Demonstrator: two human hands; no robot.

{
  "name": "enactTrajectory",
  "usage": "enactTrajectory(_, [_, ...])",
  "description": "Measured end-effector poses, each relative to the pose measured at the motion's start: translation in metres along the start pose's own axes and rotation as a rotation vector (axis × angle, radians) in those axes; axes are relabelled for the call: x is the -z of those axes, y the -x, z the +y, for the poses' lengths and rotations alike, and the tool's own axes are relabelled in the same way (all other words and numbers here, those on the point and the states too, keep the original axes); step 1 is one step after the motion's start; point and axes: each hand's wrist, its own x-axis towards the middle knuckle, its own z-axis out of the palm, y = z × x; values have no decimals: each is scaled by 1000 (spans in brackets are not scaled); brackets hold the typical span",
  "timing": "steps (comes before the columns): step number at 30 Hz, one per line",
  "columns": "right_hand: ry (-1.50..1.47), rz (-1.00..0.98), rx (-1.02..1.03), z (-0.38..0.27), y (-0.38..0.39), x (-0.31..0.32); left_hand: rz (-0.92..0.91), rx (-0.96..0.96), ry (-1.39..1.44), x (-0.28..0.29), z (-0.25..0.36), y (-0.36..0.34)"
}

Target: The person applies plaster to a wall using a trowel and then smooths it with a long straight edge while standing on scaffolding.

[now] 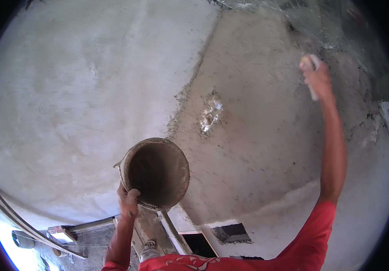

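Curled over the lower-left rim of a round, mortar-crusted bucket (176, 174), my left hand (128, 201) held it just below the centre of the head view, mouth toward me. At upper right, my right hand (319, 80) was closed around a pale, blurred tool (313, 93) by the rough grey wall (253, 131); whether they touched, I couldn't tell.
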Motion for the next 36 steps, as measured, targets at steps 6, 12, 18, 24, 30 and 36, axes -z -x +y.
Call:
enactTrajectory(6, [-196, -797, -187, -17, 160, -63, -34, -44, 24, -34, -4, 14])
enactTrajectory(12, [-524, -1479, -354, 46, 326, -162, -73, -34, -6, -73, -45, 45])
enactTrajectory(18, [-1177, -1120, -1027, 10, 374, -195, -13, -150, 26, -104, -28, 59])
enactTrajectory(24, [-992, -937, -769, -7, 376, -233, 21, -259, -177, -110, -22, 64])
enactTrajectory(30, [-160, -827, 446, 9, 380, -214, -164, -128, -17, -91, 7, 56])
enactTrajectory(36, [277, -947, 735, 40, 322, -157, -230, -150, -89, -75, 18, 45])
